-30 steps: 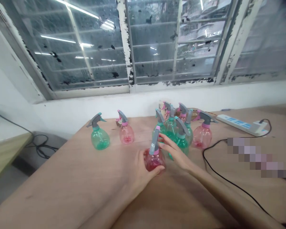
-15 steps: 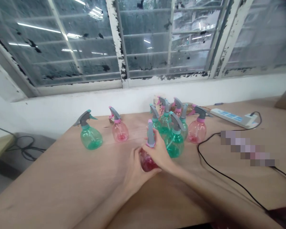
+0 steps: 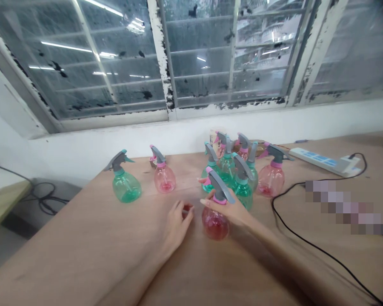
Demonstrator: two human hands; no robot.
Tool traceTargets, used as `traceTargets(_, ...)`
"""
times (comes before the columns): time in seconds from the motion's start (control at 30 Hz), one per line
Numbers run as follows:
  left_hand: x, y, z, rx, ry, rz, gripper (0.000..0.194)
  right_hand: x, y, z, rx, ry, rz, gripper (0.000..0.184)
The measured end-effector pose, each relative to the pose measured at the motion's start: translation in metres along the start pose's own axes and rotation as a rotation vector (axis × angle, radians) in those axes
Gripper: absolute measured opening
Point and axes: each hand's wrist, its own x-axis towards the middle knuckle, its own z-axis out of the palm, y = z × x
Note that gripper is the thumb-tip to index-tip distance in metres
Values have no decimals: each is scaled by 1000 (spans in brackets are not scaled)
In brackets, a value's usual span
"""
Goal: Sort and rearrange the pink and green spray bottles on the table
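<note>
Dark-red translucent round plastic spray bottle (image 3: 215,223), with a grey head and pink collar, sits near the middle of the wooden worktop (image 3: 83,238), gripped at the neck by the right hand (image 3: 238,210). That hand's thumb crosses the front; one fingertip shows by the pink trigger, and the other fingers are mostly lost behind the bottle. From where I stand I can't tell whether its base touches the wood. The left hand (image 3: 178,225) is just beside it, apart, fingers loosely curled with a gap to the thumb. Behind, translucent green spray bottles (image 3: 242,193) overlap so much that I can't count them surely, and they half cover a beige printed container (image 3: 213,142). By the black cable (image 3: 273,207), a blocky blur hides something. Both forearms are cut off below.
</note>
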Motion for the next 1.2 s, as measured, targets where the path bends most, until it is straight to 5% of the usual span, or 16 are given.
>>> traceTargets(1.2,8,-21,1,66,14,24,13,1,5,2,-93,165,-30,9)
